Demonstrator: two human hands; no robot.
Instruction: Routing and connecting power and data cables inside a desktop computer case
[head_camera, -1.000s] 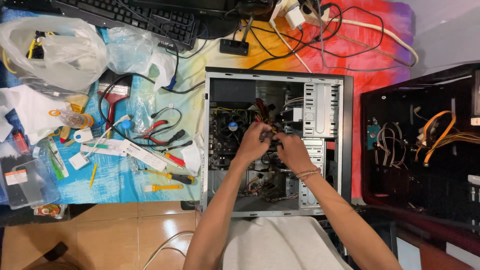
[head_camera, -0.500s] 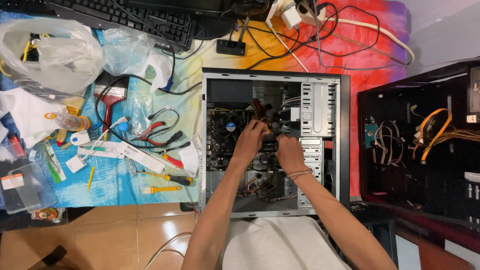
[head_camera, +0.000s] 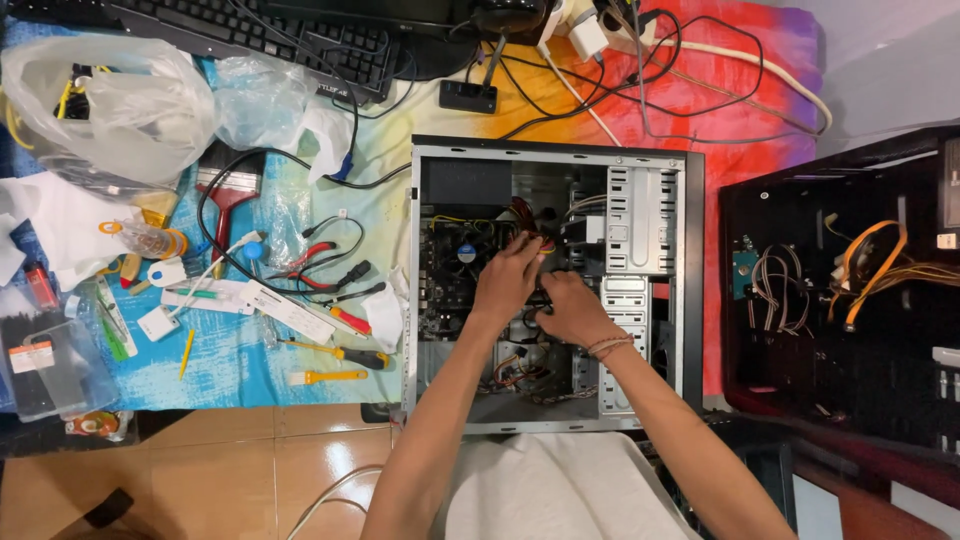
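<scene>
An open grey computer case (head_camera: 690, 300) lies on its side on a colourful cloth, its motherboard (head_camera: 445, 275) and cables exposed. Both my hands reach inside it. My left hand (head_camera: 507, 278) has its fingers curled around a bundle of red and yellow cables (head_camera: 522, 213) near the middle of the case. My right hand (head_camera: 570, 308), with a thread band on the wrist, lies just beside it with fingers closed on a dark cable or connector; what exactly it grips is hidden.
A second, black open case (head_camera: 850, 300) with orange cables stands at the right. To the left lie screwdrivers (head_camera: 330, 350), pliers (head_camera: 300, 260), a brush (head_camera: 230, 195), plastic bags (head_camera: 110, 100) and small parts. A keyboard (head_camera: 260, 35) and power cords lie at the back.
Both hands have shifted slightly lower and closer together inside the case, staying on the cable bundle. The camera view has drifted a little.
</scene>
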